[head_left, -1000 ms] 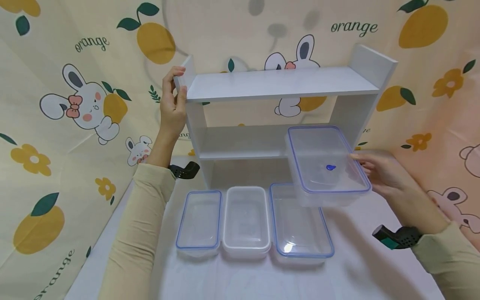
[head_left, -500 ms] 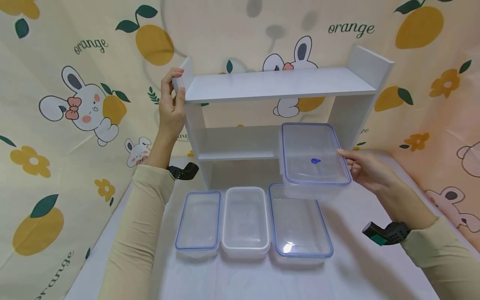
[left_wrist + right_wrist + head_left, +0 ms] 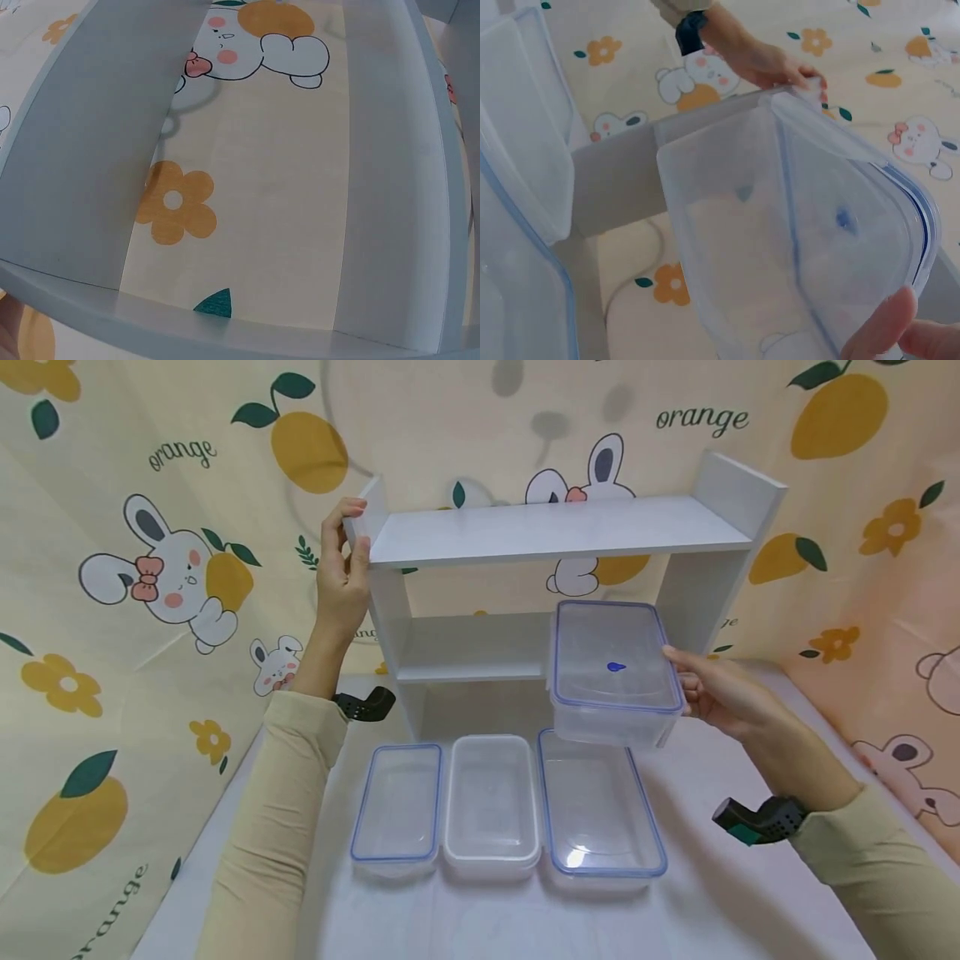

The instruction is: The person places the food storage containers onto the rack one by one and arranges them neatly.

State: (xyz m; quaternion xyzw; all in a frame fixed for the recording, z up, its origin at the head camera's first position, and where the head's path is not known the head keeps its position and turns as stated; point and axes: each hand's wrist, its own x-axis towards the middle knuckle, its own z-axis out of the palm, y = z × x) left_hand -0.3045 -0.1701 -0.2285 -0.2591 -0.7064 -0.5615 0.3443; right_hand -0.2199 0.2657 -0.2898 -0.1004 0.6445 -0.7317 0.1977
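Note:
My right hand (image 3: 723,693) grips the right side of a clear food container (image 3: 615,664) with a blue-rimmed lid and a small blue valve. That container is held in the air before the right part of a white shelf unit (image 3: 562,531), above the lidded container (image 3: 600,810) on the table. In the right wrist view, thumb and fingertips (image 3: 889,326) press at the lid's edge. My left hand (image 3: 345,572) holds the upper left side panel of the shelf, thumb in front, fingers around its outer face. The left wrist view shows mostly the shelf's inside.
In front of the shelf stand a small blue-rimmed container (image 3: 397,802) and a white-lidded container (image 3: 492,802), in a row with the larger one. A printed cloth backdrop (image 3: 450,427) hangs behind. The table (image 3: 487,918) has a white cover.
My right hand has carried the container left and slightly up and away, closer to the shelf's middle opening. My left hand keeps its hold on the shelf panel.

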